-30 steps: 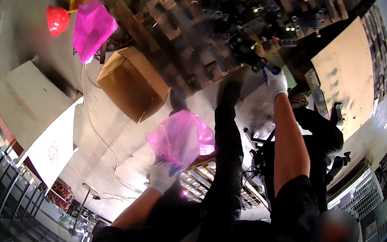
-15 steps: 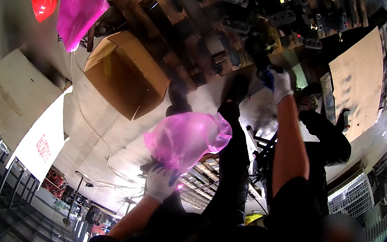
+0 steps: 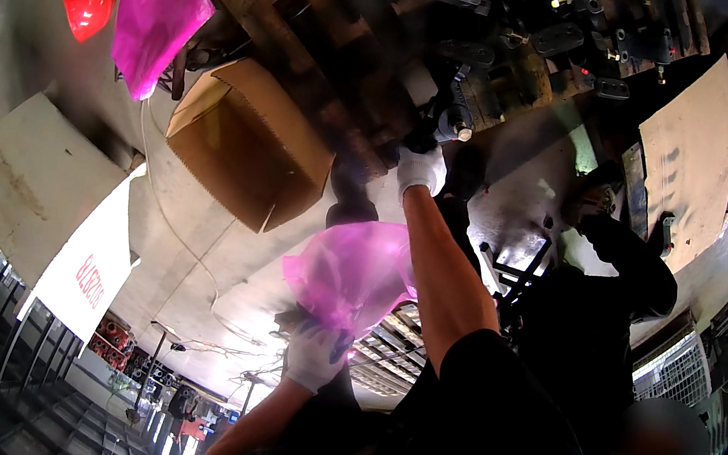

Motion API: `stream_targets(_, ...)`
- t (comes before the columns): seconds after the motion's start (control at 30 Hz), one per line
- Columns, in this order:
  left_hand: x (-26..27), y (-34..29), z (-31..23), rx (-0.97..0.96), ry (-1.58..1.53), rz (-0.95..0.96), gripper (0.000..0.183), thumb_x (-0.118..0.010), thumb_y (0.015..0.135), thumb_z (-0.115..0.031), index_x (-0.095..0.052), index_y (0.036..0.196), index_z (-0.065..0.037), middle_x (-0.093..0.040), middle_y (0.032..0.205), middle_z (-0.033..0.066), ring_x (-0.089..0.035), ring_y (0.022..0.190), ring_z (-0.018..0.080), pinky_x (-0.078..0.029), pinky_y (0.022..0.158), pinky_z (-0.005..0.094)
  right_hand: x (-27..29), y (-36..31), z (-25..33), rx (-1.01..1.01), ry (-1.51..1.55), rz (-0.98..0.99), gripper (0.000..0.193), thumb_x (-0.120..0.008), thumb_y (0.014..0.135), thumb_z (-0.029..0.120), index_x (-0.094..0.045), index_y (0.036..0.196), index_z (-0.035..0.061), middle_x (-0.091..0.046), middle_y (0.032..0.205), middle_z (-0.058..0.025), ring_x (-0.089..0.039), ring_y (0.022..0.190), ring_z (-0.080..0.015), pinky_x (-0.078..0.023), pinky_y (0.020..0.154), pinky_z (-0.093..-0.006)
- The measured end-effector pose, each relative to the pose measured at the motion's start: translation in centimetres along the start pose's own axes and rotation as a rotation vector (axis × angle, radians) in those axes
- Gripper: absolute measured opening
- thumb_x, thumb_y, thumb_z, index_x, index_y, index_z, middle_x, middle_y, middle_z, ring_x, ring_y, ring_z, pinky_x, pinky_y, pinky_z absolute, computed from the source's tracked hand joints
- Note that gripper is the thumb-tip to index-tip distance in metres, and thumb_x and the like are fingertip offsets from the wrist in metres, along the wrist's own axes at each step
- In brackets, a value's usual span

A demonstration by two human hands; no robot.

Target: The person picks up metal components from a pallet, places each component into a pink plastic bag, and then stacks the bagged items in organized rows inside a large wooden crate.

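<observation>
My left hand (image 3: 313, 358), in a white glove with blue on it, grips the gathered lower end of a translucent pink plastic bag (image 3: 348, 268). The bag bulges above the hand, in front of my legs. My right hand (image 3: 421, 172), also in a white glove, is closed around a dark metal part (image 3: 451, 120) with a cylindrical body and a pale round end. This part is above and right of the bag, by the edge of the wooden pallet (image 3: 340, 73). Part of its shape is lost in shadow and behind the glove.
An opened cardboard box (image 3: 249, 149) stands left of the pallet. Several dark metal parts (image 3: 557, 38) lie on the pallet. A magenta plastic sheet (image 3: 155, 22) and a red helmet-like object (image 3: 88, 9) are at far left. Another person (image 3: 591, 346) in dark clothes works at right, near a cardboard sheet (image 3: 693, 164).
My right hand has moved left with the dark metal part, toward the bag and the box. My left hand still grips the bag, which is now partly covered by my right forearm.
</observation>
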State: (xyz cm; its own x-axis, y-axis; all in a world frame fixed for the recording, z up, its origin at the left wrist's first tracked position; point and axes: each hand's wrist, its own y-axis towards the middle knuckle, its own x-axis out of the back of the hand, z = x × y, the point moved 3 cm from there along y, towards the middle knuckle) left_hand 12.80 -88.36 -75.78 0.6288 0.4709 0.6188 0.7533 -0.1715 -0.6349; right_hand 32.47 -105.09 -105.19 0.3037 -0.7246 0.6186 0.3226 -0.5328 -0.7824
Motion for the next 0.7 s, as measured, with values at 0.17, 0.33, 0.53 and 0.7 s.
stream_targets(0.17,-0.5,-0.6,0.8,-0.007,-0.009,-0.031,0.033,-0.077,0.064,-0.021,-0.071,0.094,-0.008,-0.068,0.083,0.0092,-0.066,0.084,0.0322,-0.050,0.092,0.0483,-1.1,1.4,-1.0,0.160,0.007,0.081,0.067,-0.077,0.072,0.052,-0.063,0.120,0.0075,-0.070,0.114,-0.0198,-0.065,0.112,-0.0364,-0.052,0.093,-0.0430)
stream_targets(0.33,-0.1,-0.3,0.9,0.021,-0.035,-0.062,0.033,-0.076,0.065,-0.020,-0.070,0.095,-0.008,-0.068,0.083,0.0092,-0.066,0.083,0.0316,-0.050,0.093,0.0478,3.6,-1.6,-2.0,0.043,0.217,0.037,0.067,-0.081,0.073,0.051,-0.061,0.118,0.0059,-0.073,0.104,-0.0163,-0.070,0.096,-0.0316,-0.053,0.088,-0.0387)
stream_targets(0.53,-0.2,-0.7,1.5,0.023,-0.059,-0.079,0.031,-0.077,0.066,-0.020,-0.068,0.094,-0.008,-0.066,0.080,0.0087,-0.066,0.082,0.0306,-0.049,0.092,0.0477,8.5,-0.7,2.1,0.239,0.065,-0.163,0.063,-0.078,0.077,0.049,-0.060,0.119,0.0063,-0.071,0.112,-0.0189,-0.066,0.108,-0.0386,-0.050,0.093,-0.0424)
stream_targets(0.7,0.1,-0.7,1.8,0.021,-0.067,-0.086,0.033,-0.076,0.066,-0.021,-0.068,0.095,-0.008,-0.067,0.081,0.0090,-0.066,0.082,0.0303,-0.049,0.091,0.0473,8.7,1.6,5.5,0.224,-0.413,-0.152,0.051,-0.070,0.081,0.044,-0.062,0.117,0.0081,-0.072,0.104,-0.0205,-0.068,0.102,-0.0393,-0.053,0.088,-0.0473)
